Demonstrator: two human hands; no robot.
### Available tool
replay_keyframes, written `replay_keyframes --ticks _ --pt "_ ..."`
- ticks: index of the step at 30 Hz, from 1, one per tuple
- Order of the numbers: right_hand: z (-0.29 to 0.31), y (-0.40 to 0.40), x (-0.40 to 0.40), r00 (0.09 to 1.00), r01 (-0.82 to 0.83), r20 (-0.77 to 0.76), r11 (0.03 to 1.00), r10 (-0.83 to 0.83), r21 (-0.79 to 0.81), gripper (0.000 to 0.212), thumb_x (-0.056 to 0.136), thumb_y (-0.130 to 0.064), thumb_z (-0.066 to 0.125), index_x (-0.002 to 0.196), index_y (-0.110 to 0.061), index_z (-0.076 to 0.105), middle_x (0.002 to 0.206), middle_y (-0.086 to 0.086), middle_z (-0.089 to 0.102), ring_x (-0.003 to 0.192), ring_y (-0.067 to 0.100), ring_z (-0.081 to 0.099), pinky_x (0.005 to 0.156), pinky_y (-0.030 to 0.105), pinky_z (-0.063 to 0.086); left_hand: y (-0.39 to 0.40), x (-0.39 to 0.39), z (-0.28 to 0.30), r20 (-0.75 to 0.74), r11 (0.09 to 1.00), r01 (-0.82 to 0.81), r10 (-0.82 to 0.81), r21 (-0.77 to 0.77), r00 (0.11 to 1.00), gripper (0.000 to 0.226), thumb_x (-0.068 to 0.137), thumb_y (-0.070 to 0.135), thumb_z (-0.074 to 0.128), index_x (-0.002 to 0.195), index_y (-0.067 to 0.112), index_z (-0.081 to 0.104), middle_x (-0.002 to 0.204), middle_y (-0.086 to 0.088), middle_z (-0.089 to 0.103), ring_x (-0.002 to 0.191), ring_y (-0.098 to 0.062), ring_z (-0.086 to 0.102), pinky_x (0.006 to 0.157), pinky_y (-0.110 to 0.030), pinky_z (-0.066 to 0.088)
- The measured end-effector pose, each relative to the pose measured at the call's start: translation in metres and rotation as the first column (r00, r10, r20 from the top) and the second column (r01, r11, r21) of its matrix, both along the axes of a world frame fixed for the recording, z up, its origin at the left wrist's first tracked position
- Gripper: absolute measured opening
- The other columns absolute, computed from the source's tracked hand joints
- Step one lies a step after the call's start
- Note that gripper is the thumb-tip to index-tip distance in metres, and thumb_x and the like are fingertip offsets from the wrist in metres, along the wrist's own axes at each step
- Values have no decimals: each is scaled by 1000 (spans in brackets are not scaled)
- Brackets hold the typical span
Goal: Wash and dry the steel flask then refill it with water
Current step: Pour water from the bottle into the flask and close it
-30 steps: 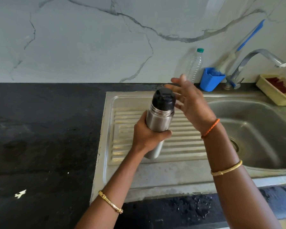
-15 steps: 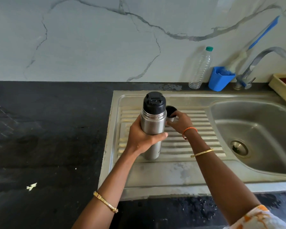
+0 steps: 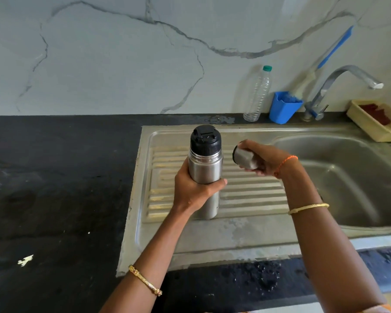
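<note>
A steel flask [image 3: 204, 170] with a black stopper lid [image 3: 205, 140] stands upright on the ribbed draining board [image 3: 253, 195] of the steel sink. My left hand [image 3: 193, 190] grips the flask's body around its middle. To the right of the flask, my right hand [image 3: 266, 158] holds the flask's small steel cup cap [image 3: 244, 158] lifted off the board, with its dark inside turned left toward the flask.
The sink basin [image 3: 348, 177] lies to the right under a steel tap [image 3: 339, 86]. Against the marble wall stand a clear plastic bottle [image 3: 257, 96], a blue holder [image 3: 283, 107] with a brush, and a yellow tray [image 3: 375, 123]. Black countertop [image 3: 54, 188] spreads left.
My right hand picked the steel cup cap up from the draining board behind the flask and lifted it to the flask's right. My left hand kept its grip on the flask.
</note>
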State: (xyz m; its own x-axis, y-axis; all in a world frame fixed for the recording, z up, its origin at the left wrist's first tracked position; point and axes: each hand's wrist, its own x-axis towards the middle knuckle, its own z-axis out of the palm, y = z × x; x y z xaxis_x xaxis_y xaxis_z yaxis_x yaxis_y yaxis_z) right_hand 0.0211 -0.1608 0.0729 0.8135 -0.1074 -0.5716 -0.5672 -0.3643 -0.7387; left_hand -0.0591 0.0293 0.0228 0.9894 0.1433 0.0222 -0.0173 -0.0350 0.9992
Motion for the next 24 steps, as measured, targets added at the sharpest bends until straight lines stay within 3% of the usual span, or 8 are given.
replay_keyframes --ticks 2,4,10,12,15,20,22,24 --pt "11 -14 -6 997 -43 42 958 57 -284 46 74 -51 70 83 -7 61 68 10 60 55 16 51 50 22 34 -7 -2 0 2 1000 -7 7 1 1000 49 56 4 90 90 26 62 76 11 71 67 -6 67 58 -21 53" --pt "17 -25 -9 990 -78 83 928 116 -363 47 73 -48 74 90 -6 61 75 10 59 59 15 49 54 23 36 -16 -5 0 8 1000 -8 8 4 1000 49 56 4 90 90 26 62 78 8 71 68 -8 68 59 -23 55" --pt "23 -49 -26 959 -25 271 973 89 -231 53 73 -30 79 115 -10 52 105 8 56 83 17 53 62 23 40 -50 -13 5 10 1000 -10 10 6 1000 50 56 6 91 91 25 61 79 7 70 67 -7 67 57 -20 51" --pt "22 -61 -29 952 32 307 986 19 -161 58 69 -28 82 117 -12 52 108 8 58 84 17 56 66 26 45 -62 -16 7 9 1000 -15 15 -1 1000 49 56 5 90 91 25 61 78 8 70 67 -6 67 56 -19 50" --pt "21 -79 -36 922 110 387 968 -14 -226 54 67 -25 83 112 -14 54 110 8 59 92 20 56 76 31 50 -81 -21 6 5 1000 -22 22 5 1000 50 56 5 90 90 27 60 77 9 70 67 -6 67 57 -20 52" --pt "35 -92 -56 855 -12 519 998 -22 61 52 71 -5 79 116 -13 55 101 9 62 77 12 57 55 11 45 -106 -27 -1 -12 999 -21 21 32 1000 59 49 20 90 98 30 60 86 9 71 75 -8 69 66 -29 58" --pt "50 -97 -65 831 -131 548 923 -96 361 54 63 5 77 108 -16 57 86 5 67 69 9 59 54 10 44 -116 -29 -2 -9 998 -22 22 52 1000 60 49 20 90 100 30 59 86 8 71 75 -7 69 67 -30 58" --pt "61 -101 -69 797 -299 602 832 -52 467 61 55 4 81 108 -17 58 82 0 70 72 10 64 62 16 49 -121 -31 -4 -5 998 -20 20 56 1000 60 51 16 91 99 32 58 86 7 71 74 -7 69 64 -27 57"
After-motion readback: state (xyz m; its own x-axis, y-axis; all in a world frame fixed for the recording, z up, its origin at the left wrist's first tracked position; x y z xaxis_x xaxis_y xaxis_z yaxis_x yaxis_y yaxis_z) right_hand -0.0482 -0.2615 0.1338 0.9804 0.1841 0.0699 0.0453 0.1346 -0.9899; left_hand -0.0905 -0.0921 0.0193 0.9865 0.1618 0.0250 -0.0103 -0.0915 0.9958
